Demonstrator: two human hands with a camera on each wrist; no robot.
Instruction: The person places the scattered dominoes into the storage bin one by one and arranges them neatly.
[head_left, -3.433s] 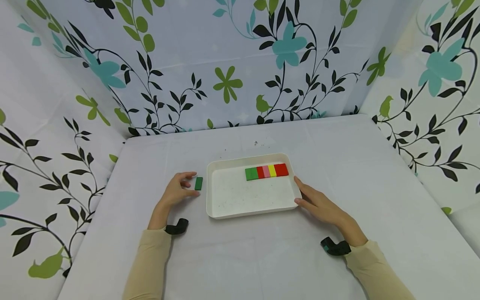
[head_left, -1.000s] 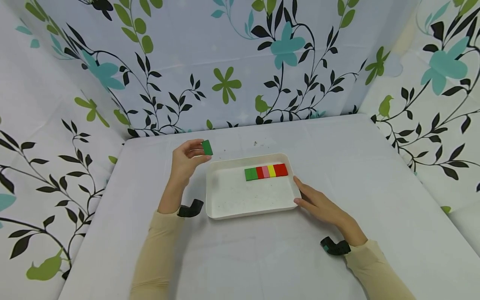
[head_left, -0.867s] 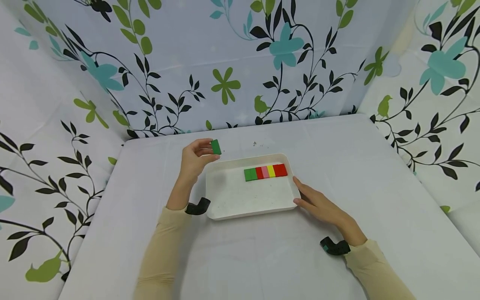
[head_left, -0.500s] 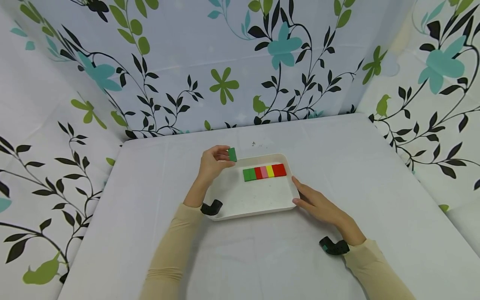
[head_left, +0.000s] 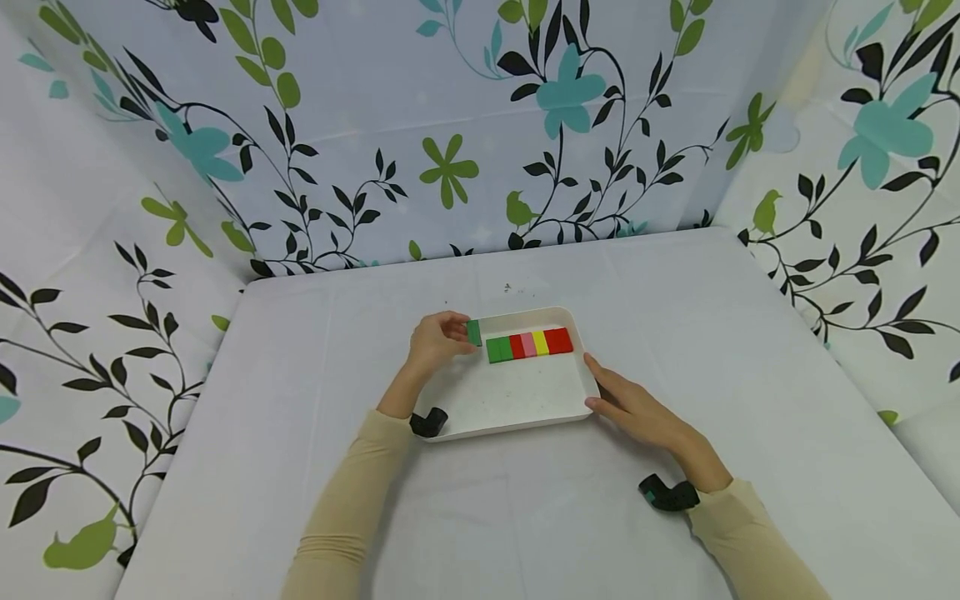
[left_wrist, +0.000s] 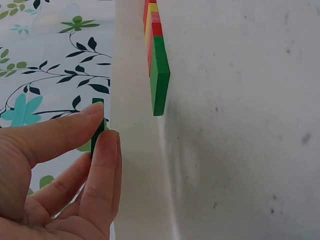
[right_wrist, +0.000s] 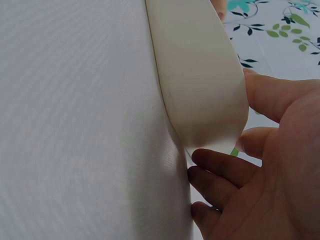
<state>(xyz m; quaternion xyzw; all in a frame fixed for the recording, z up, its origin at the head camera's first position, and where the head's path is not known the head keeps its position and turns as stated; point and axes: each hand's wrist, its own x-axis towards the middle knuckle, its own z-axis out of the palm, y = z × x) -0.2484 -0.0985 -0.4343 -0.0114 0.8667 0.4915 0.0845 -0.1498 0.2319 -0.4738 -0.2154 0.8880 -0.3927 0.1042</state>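
Observation:
My left hand (head_left: 438,342) pinches a small dark green block (head_left: 474,332) between thumb and fingertips, over the far left part of a white tray (head_left: 517,396). Just right of that block, inside the tray, lies a tight row of coloured blocks (head_left: 528,345): green at its left end, then red, pink, yellow and red. A gap separates the held green block (left_wrist: 95,142) from the row's green end block (left_wrist: 160,77) in the left wrist view. My right hand (head_left: 637,408) touches the tray's right end with extended fingers; in the right wrist view they meet its outer wall (right_wrist: 205,75).
A white cloth (head_left: 510,517) covers the table around the tray. Small dark specks (head_left: 507,288) lie behind the tray. Leaf-patterned curtains (head_left: 352,125) enclose the back and sides. A black wrist device (head_left: 669,493) sits on the right wrist, another (head_left: 429,422) on the left.
My left hand has picked up the green block from the table left of the tray, carried it up and right, then lowered it beside the row. My right hand has stayed at the tray.

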